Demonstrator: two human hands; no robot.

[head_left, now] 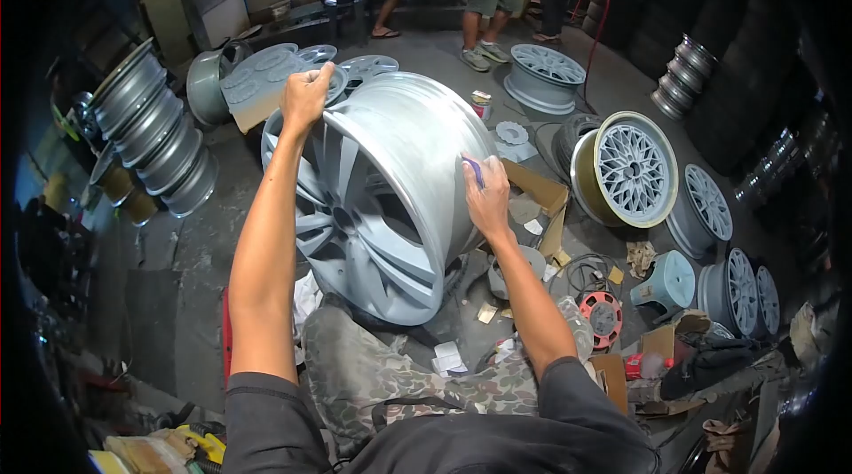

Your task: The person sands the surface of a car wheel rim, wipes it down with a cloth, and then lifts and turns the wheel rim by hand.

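Note:
A large grey multi-spoke wheel rim (417, 146) stands tilted in front of me, its spoked face turned to the left. My left hand (306, 99) grips the upper left edge of the rim, fingers closed over its lip. On the right side of the barrel, my right hand (486, 194) is closed on a small purple object (473, 172) pressed near the rim's surface. What exactly the purple object is cannot be made out. My knees in camouflage trousers (390, 381) are below the rim.
Stacked rims (155, 132) stand at the left. Several rims, including a gold-edged one (635, 169), line the right. A light blue stool (667, 283), a red reel (602, 319) and cardboard (541, 190) lie on the right. People's legs (488, 12) show at the back.

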